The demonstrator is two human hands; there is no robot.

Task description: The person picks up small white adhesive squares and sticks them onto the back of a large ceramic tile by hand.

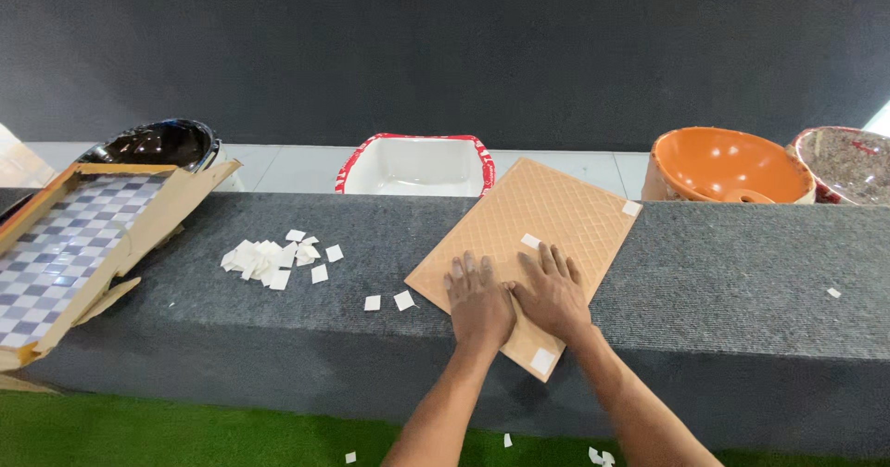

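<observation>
Both hands, left hand [479,302] and right hand [553,293], press flat and side by side, fingers spread, on the tan tile sheet [528,235] lying skewed on the grey carpeted ledge [723,272], its near corner overhanging, so uneven pressure could tip it off.

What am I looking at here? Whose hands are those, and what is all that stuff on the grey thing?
The picture comes from a camera worn on a person's head, looking down, so these are that person's own bare hands. The left hand and right hand press flat, side by side, on a tan rectangular tile with a diamond grid. Nothing is gripped. The tile lies on a grey carpeted ledge and carries small white square pads. A heap of loose white squares lies to the left, beside a cardboard box of blue-and-white checked tiles. Behind stand a white basin with a red rim and an orange basin.
</observation>
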